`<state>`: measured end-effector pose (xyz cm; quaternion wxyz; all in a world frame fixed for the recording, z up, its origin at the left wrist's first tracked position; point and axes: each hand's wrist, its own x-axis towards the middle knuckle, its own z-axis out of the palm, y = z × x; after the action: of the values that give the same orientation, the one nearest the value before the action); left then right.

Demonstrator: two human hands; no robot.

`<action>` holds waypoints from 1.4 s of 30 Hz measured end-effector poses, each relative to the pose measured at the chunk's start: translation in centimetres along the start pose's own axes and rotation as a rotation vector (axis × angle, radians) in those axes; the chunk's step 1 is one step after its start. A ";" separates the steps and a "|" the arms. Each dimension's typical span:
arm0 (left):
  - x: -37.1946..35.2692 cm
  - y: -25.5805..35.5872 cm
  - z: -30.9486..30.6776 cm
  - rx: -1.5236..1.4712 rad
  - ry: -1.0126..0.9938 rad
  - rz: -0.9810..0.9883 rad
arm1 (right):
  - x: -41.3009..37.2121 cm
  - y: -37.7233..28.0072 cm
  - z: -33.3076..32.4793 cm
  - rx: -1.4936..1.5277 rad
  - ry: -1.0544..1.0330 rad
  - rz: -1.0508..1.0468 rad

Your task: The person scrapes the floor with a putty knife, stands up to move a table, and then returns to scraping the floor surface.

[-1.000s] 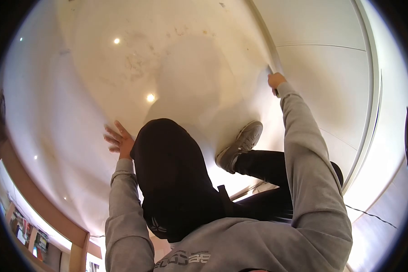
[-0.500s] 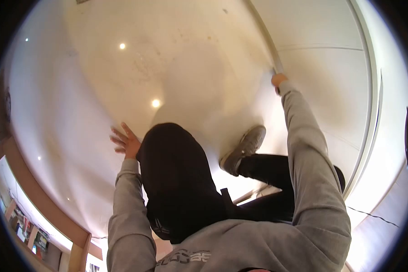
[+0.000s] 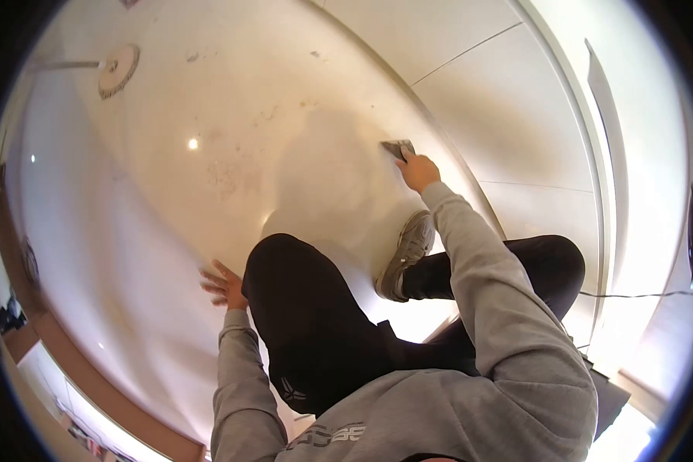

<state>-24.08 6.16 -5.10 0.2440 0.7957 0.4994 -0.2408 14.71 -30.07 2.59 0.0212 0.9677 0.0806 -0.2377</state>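
I am crouched on a glossy cream floor. My right hand reaches forward and grips a small flat grey scraper, whose blade rests on the floor near the base of the white wall. My left hand lies flat on the floor beside my left knee, fingers spread, holding nothing. My grey shoe is planted on the floor just below the right hand. Both arms wear grey sleeves.
Faint reddish stains mark the floor ahead of my knee. A round disc on a pole lies at the far left. A thin black cable runs along the right. A wooden edge borders the floor at lower left.
The view has swung to the right. My right hand has come away from the wall's base onto the open floor, and the scraper now shows. My left hand stays flat on the floor.
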 end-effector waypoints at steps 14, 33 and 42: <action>0.2 0.5 -0.3 0.089 -0.071 -0.032 | 6.1 14.3 3.9 0.094 0.187 -0.129; 0.1 1.4 -0.8 0.098 -0.079 -0.063 | 2.8 -6.6 -13.9 0.068 -0.020 -0.657; 0.2 0.8 -0.7 0.002 -0.078 -0.038 | 0.5 1.1 -24.4 -0.009 0.094 -0.756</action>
<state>-23.20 6.41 -4.56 0.2580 0.7762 0.5043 -0.2768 26.44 -29.17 23.98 -0.0674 0.8793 0.4341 -0.1838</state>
